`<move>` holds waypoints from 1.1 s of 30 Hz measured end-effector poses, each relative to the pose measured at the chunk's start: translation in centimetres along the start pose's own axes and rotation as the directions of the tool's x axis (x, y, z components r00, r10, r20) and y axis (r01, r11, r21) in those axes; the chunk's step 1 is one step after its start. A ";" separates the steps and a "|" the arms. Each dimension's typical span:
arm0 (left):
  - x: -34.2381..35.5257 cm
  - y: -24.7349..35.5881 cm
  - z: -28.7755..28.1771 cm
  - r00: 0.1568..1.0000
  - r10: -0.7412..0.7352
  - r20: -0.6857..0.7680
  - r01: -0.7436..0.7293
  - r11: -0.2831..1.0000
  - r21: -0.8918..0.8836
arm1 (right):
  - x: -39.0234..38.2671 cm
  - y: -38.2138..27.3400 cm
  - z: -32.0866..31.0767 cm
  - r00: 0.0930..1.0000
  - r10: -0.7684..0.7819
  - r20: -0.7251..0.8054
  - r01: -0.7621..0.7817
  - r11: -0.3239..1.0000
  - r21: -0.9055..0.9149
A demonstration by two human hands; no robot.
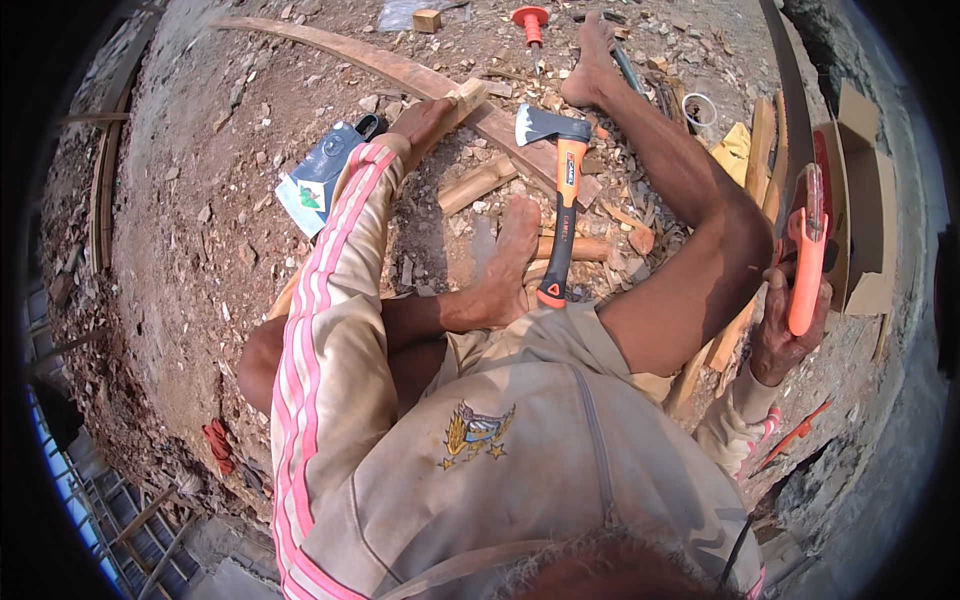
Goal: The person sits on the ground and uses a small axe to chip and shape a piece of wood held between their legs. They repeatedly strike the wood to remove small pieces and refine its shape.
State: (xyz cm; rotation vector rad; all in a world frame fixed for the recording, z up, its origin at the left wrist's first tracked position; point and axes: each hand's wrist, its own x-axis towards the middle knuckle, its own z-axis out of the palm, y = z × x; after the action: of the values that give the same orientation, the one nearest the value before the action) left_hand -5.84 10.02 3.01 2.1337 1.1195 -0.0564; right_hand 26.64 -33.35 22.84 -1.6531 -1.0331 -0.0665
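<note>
My left hand (420, 125) grips a light wooden piece (467, 96) near the long reddish plank (330, 52). A blue-grey object with a pale sheet (330, 160) lies just left of that arm. My right hand (785, 330) is closed on the orange handle of a handsaw (806, 275), its long dark blade pointing upward at the right. Between my legs an axe (560, 230) with an orange and black handle lies among cut wood pieces (475, 185) and chips, its head resting by the plank.
A red-guarded chisel (530, 25) and wooden block (427, 21) lie at the top. Right are a white ring (700, 109), yellow cloth (732, 150), wood strips (760, 140) and an open cardboard box (866, 240). A red rag (220, 445) lies lower left, near a grid of bars (140, 525).
</note>
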 end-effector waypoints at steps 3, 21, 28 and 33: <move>2.3 -0.2 -0.1 0.999 -0.014 0.050 0.011 0.998 0.055 | 1.5 -1.7 5.1 0.961 -0.128 0.244 0.131 0.991 0.003; 2.6 -1.3 1.6 0.998 -0.029 -0.052 0.040 0.974 0.222 | -6.5 2.1 17.7 0.837 0.054 0.544 -0.248 0.924 0.291; 4.0 0.1 2.1 0.974 -0.171 -0.146 0.207 0.934 0.291 | -7.3 2.6 17.2 0.782 0.098 0.616 -0.319 0.912 0.260; 4.2 -0.6 2.5 0.954 -0.221 -0.203 0.272 0.922 0.275 | -8.1 2.5 17.7 0.862 -0.071 0.501 -0.090 0.953 0.290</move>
State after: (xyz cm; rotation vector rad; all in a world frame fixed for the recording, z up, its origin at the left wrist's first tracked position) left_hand -2.94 11.68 -0.69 2.2800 1.5638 -0.1765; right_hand 15.25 -23.70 10.09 -1.4150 -1.3518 0.5434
